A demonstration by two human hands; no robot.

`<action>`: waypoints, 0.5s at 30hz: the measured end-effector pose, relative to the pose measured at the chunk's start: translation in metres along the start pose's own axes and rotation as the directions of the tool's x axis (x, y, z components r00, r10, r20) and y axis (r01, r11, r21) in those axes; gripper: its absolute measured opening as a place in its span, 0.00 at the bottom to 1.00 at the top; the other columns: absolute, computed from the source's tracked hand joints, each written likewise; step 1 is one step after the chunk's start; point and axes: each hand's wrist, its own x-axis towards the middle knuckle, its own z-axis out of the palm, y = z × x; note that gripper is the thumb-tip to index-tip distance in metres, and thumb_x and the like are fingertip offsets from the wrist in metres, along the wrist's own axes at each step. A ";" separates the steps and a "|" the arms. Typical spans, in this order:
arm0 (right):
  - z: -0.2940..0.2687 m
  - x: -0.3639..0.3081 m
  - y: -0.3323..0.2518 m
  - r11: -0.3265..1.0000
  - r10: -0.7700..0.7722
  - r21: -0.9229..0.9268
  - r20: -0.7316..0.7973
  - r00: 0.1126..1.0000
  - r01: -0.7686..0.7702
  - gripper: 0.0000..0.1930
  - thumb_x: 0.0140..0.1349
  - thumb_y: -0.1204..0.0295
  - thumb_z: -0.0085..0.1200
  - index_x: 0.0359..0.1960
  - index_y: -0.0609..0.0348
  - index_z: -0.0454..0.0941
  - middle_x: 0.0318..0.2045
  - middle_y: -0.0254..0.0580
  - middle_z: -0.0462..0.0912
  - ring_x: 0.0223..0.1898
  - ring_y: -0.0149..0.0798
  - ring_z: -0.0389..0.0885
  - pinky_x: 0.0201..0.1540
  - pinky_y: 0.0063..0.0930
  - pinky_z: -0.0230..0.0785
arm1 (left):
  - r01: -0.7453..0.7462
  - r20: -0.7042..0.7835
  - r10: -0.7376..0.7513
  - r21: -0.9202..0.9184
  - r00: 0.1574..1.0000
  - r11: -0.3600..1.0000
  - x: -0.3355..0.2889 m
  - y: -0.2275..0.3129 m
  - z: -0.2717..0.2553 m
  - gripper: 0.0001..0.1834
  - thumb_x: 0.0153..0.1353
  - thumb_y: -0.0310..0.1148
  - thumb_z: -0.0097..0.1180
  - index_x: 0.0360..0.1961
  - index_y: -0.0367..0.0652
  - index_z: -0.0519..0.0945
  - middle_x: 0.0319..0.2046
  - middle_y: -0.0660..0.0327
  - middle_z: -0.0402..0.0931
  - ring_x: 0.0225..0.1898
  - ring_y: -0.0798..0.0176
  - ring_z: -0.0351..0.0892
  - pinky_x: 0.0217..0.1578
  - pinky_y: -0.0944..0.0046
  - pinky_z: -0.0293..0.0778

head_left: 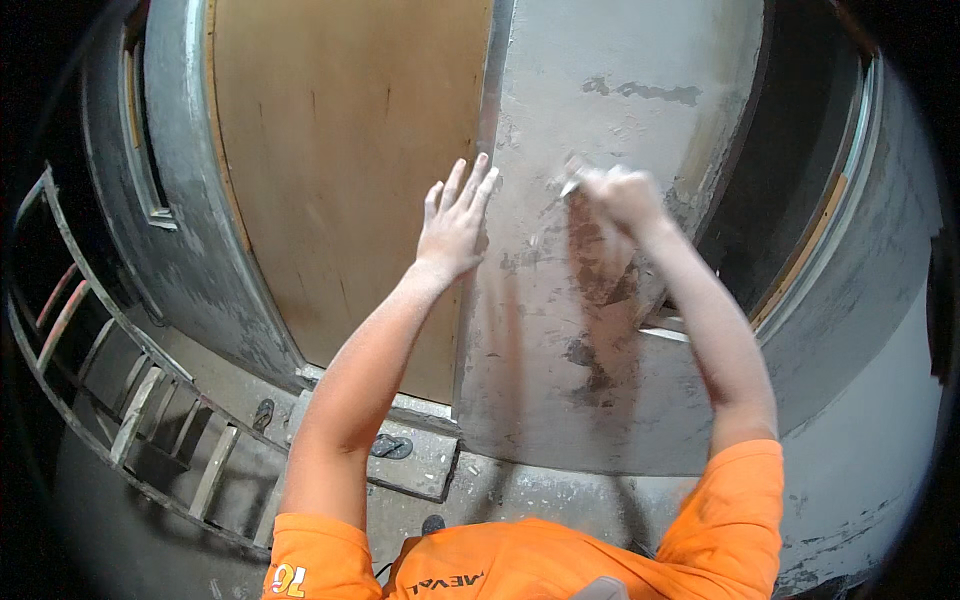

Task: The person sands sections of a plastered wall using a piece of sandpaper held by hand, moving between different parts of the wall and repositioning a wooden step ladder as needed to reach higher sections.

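Observation:
My left hand [458, 215] is open, its fingers spread upward and its palm at the border between the wooden door panel [345, 150] and the grey plastered wall [540, 380]. To the right, my right hand [625, 198] is closed in front of the wall, slightly blurred. A small pale tip pokes out on its left side; what it belongs to is too small and smeared to name. Beneath that hand the plaster has a rough reddish-brown patch [600, 260], partly in shadow. Whitish dust covers both my hands and forearms.
A ladder [125, 415] stands at the left. Dark window openings [790, 150] lie to the right and far left. Below the door is a concrete step [420, 465] with a sandal [392, 446] on it. Pale flecks dot the floor.

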 end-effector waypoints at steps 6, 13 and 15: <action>-0.029 -0.003 0.119 0.747 0.663 0.222 -0.313 0.680 -0.626 0.11 0.73 0.68 0.52 0.52 0.54 0.80 0.31 0.49 0.88 0.26 0.51 0.86 0.29 0.48 0.81 | -0.015 -0.083 0.005 -0.121 0.996 0.993 0.021 0.001 -0.005 0.55 0.56 0.29 0.67 0.82 0.53 0.50 0.84 0.61 0.43 0.83 0.53 0.43 0.78 0.44 0.47; 0.051 -0.010 -0.035 0.980 -0.196 -0.013 -0.227 0.954 0.198 0.04 0.69 0.68 0.55 0.42 0.43 0.80 0.16 0.29 0.75 0.16 0.28 0.77 0.15 0.29 0.70 | -0.042 0.002 0.042 -0.104 0.999 0.994 0.013 0.005 0.038 0.60 0.54 0.31 0.71 0.84 0.54 0.45 0.84 0.61 0.41 0.84 0.52 0.42 0.78 0.42 0.48; 0.026 0.009 0.012 0.937 -0.264 -0.257 -0.073 0.962 0.238 0.05 0.70 0.67 0.56 0.44 0.38 0.79 0.17 0.27 0.76 0.16 0.26 0.78 0.13 0.27 0.69 | -0.040 -0.050 0.036 -0.075 0.998 0.996 0.014 0.000 0.036 0.61 0.55 0.33 0.71 0.84 0.54 0.45 0.85 0.61 0.40 0.84 0.51 0.41 0.78 0.42 0.48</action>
